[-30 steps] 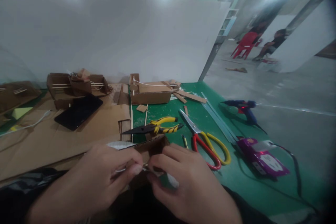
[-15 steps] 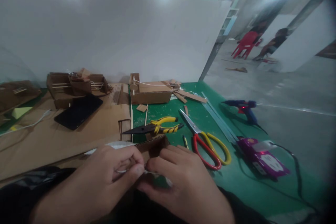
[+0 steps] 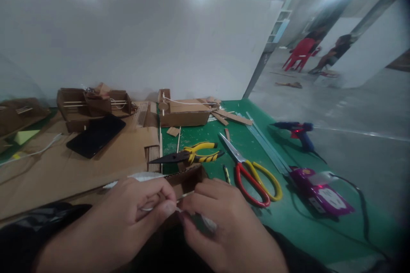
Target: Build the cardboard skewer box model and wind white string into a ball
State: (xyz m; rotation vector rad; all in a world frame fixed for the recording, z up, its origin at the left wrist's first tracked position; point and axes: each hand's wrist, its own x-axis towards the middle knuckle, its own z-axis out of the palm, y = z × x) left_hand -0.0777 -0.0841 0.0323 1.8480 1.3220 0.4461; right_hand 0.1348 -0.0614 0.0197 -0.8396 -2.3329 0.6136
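Note:
My left hand [image 3: 141, 213] is closed, its thumb and forefinger pinching a thin white string [image 3: 178, 209]. Close beside it on the right, my right hand [image 3: 221, 217] is closed too, fingers curled on the same string, with a whitish bundle partly visible under its palm. Behind my fingers stands a small open cardboard box [image 3: 188, 175], its lower part hidden by my hands; a thin stick [image 3: 186, 196] shows across it. Just beyond the box lie black and yellow pliers [image 3: 192, 153]. Scissors with red and yellow handles [image 3: 250, 175] rest to the right of my right hand.
A blue glue gun [image 3: 297, 131], a purple power strip [image 3: 322, 194] and clear glue sticks [image 3: 265, 143] are at the right. A phone [image 3: 96, 136] lies on cardboard [image 3: 124, 153] at left. Cardboard models [image 3: 184, 118] line the white partition [image 3: 144, 42]. People sit far off.
My right hand's thumb and lower fingers have shifted slightly right, and more of the whitish bundle shows. The stick over the box has come into view. My left hand has barely moved.

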